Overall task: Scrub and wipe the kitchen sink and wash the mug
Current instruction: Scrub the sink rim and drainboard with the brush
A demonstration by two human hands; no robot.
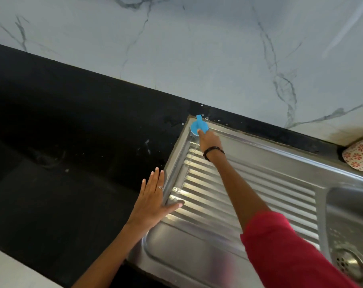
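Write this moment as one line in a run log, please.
step: scrubbing drainboard corner | right hand: holds blue scrubber | left hand: flat on sink edge | mug: not seen

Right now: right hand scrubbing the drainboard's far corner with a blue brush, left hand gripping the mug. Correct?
No mug shows in the head view. The left hand lies flat on the drainboard edge. The right hand does press the blue brush into the far corner.

Pretty clearly a home kitchen: stainless steel sink (pixel 249 183) with a ribbed drainboard and drain at lower right, set into a black stone table (pixel 62 132), with white marble-look wall tiles (pixel 197 48) across the top.
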